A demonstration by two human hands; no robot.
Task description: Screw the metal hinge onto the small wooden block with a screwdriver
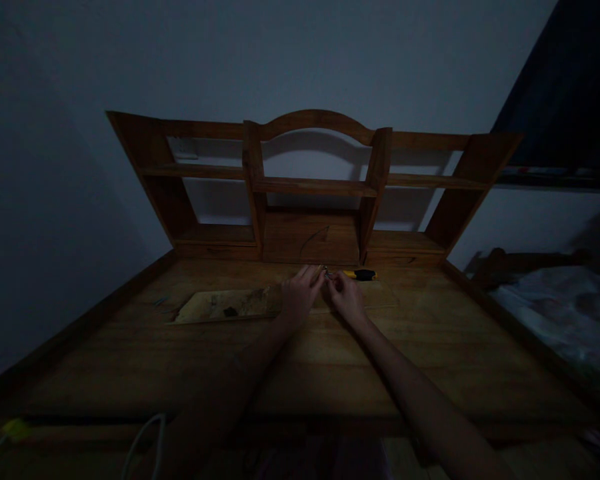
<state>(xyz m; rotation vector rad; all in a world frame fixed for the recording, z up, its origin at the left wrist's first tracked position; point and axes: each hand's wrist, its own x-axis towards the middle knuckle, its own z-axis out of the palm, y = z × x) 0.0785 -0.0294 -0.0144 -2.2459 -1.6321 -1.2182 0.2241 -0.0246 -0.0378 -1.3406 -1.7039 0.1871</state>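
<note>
A long, rough-edged wooden board (245,303) lies across the desk, with a dark hole or spot toward its left part. My left hand (300,290) rests over the board's middle, its fingers together near a small metallic thing. Close beside it, my right hand (347,293) pinches at the same small thing, which is too small and dark to name. Just behind my right hand lies a tool with a yellow and black handle (366,275). The fingertips of both hands nearly touch.
A wooden shelf unit (315,188) stands at the back of the desk (325,373). Thin pieces (160,303) lie left of the board. A white cable (159,433) and a yellow object (16,429) are at the lower left. Whitish bedding or plastic (565,307) is at the right.
</note>
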